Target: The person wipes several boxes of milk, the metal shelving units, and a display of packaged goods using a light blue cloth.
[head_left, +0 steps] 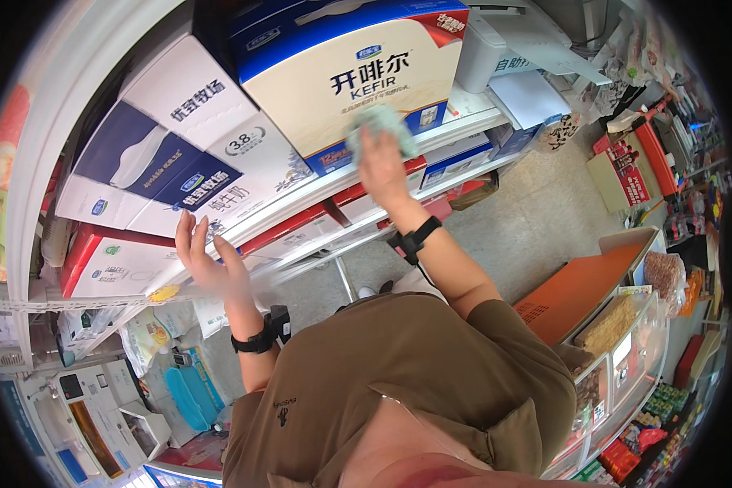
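A pale green cloth is pressed under the fingers of my right hand, against the lower front of a cream and blue drink carton. That carton stands on a white shelf and bears printed writing. To its left is a white and dark blue milk carton with a handle cut-out. My left hand, slightly blurred, is at this carton's lower edge with its fingers apart and nothing in it. Whether its fingertips touch the carton I cannot tell.
A white and red carton sits at lower left, and more cartons fill the shelf below. A printer and papers stand right of the cream carton. Clear bins of dry food are behind my right side, with a blue basket at left.
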`<state>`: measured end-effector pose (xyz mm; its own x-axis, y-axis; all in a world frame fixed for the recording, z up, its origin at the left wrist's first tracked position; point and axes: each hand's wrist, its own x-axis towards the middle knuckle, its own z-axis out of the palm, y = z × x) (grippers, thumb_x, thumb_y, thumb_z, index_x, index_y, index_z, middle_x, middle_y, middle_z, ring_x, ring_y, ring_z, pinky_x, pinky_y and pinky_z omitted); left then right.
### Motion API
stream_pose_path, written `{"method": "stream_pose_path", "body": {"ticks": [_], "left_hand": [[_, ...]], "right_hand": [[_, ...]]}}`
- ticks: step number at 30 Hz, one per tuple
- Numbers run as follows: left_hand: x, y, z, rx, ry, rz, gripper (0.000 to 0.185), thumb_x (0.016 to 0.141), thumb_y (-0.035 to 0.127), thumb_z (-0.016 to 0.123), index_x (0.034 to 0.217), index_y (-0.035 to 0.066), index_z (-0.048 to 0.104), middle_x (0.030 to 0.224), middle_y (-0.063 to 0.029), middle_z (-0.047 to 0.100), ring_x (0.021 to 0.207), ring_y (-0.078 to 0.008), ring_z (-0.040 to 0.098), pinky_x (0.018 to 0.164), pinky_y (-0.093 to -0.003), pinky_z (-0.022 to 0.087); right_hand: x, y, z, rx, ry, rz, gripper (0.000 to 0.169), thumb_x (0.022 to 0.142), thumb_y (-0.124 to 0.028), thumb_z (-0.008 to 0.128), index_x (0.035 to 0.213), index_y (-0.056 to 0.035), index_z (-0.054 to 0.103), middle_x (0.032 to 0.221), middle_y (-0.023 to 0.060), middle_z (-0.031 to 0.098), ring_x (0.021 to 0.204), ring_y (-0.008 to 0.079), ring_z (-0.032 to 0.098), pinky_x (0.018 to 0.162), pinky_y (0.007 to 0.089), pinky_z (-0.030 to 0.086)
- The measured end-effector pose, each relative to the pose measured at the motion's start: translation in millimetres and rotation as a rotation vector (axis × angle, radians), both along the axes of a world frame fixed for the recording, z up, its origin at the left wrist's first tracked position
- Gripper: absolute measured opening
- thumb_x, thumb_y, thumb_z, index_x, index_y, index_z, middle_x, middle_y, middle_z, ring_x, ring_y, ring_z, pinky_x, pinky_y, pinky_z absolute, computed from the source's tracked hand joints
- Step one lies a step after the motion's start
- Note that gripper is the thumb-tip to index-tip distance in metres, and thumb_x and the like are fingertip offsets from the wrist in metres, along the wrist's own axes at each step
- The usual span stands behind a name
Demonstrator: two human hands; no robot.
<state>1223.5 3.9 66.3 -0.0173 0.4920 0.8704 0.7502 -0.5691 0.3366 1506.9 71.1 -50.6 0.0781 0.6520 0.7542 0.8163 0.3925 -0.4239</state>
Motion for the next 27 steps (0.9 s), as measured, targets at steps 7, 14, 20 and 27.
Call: {"method": "stream_pose_path", "body": {"ticks": [7,14,20,27], "left_hand": [[-41.3,-16.2,6.2,0.014,0.001,-0.034,0.036,0.089,-0.001,0.055,0.125,-0.003,0.056,0.132,-0.0217,0.055,0.122,-0.0354,0.054,0.105,-0.0424,0.039],[-37.3,-20.9,42.9,0.166,0.047,-0.177,0.039,0.08,-0.002,0.06,0.119,-0.002,0.058,0.123,-0.0227,0.058,0.114,-0.0351,0.056,0.094,-0.0403,0.048],[5.4,-58.6,105.2,0.307,0.17,-0.644,0.036,0.079,0.01,0.067,0.112,0.012,0.054,0.106,-0.0133,0.065,0.084,-0.0274,0.062,0.076,-0.0431,0.054],[51.2,-94.3,127.8,0.23,-0.085,-0.828,0.027,0.075,0.015,0.068,0.097,0.014,0.054,0.091,-0.0081,0.057,0.075,-0.0238,0.057,0.066,-0.0383,0.049]], "right_hand": [[51.4,10.0,0.8,0.008,0.647,-0.337,0.068,0.089,-0.008,0.049,0.151,0.0061,0.024,0.155,0.0376,0.013,0.145,0.0506,0.015,0.117,0.0475,0.019],[3.8,-6.1,-14.5,0.01,0.451,-0.242,0.053,0.086,-0.003,0.059,0.135,0.0098,0.043,0.145,0.0345,0.03,0.135,0.0488,0.032,0.11,0.0473,0.03],[35.9,-23.7,-40.8,0.039,0.169,-0.206,0.037,0.079,-0.006,0.067,0.114,0.0007,0.058,0.125,0.0283,0.053,0.116,0.0451,0.052,0.097,0.0497,0.043],[44.7,-27.0,-25.8,-0.045,0.047,-0.074,0.033,0.076,-0.007,0.068,0.108,0.0017,0.064,0.123,0.0262,0.057,0.113,0.0441,0.055,0.097,0.0474,0.044]]}}
